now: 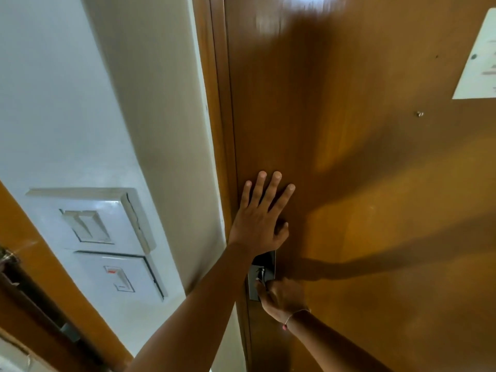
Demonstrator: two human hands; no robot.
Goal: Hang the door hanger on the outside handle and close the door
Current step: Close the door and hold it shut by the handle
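A glossy brown wooden door [362, 170] fills the right of the view, its edge lying against the wooden frame [218, 108]. My left hand [261, 216] lies flat on the door near that edge, fingers spread. Just below it my right hand [281, 298] is closed around the inside handle at the metal lock plate [255, 288]. The handle itself is mostly hidden by my fingers. No door hanger is visible from this side.
A white wall [80, 103] to the left carries two switch plates [99, 226] [120, 277]. A white paper notice [480, 60] is stuck on the door at upper right, a small screw [420, 113] below it. Another wooden panel [40, 264] stands at far left.
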